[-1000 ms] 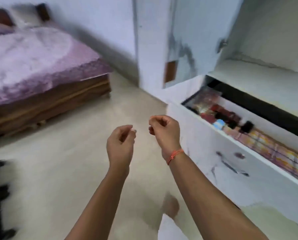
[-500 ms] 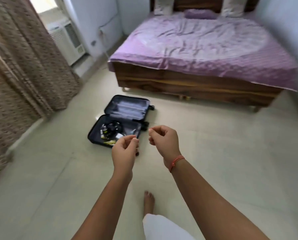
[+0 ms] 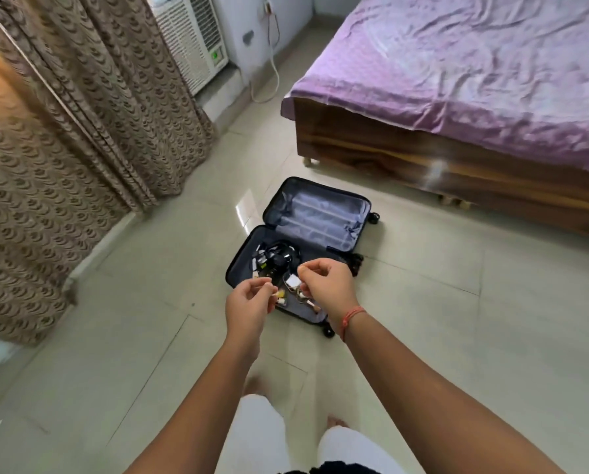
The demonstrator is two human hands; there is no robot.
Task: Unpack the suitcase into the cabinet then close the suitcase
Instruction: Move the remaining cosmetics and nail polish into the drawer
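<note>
A dark suitcase (image 3: pixel 361 220) lies open on the tiled floor ahead of me, its lid half bare with pale lining. The near half holds a tangle of black cables (image 3: pixel 276 256) and several small white and yellow items (image 3: pixel 291 281). My left hand (image 3: pixel 248 306) and my right hand (image 3: pixel 327 285) are raised in front of me, above the near half in the view. Both have loosely curled fingers and hold nothing. An orange thread is tied round my right wrist. The cabinet is out of view.
A wooden bed (image 3: pixel 423 155) with a purple sheet stands to the right, just beyond the suitcase. Brown patterned curtains (image 3: pixel 64 148) hang along the left. A white air cooler (image 3: pixel 190 35) with a loose cord (image 3: pixel 272 73) sits at the back. My bare feet show below.
My view has swung from the cabinet drawer round to the room, and the suitcase is now closer and nearer the centre. Both hands keep the same curled pose, holding nothing.
</note>
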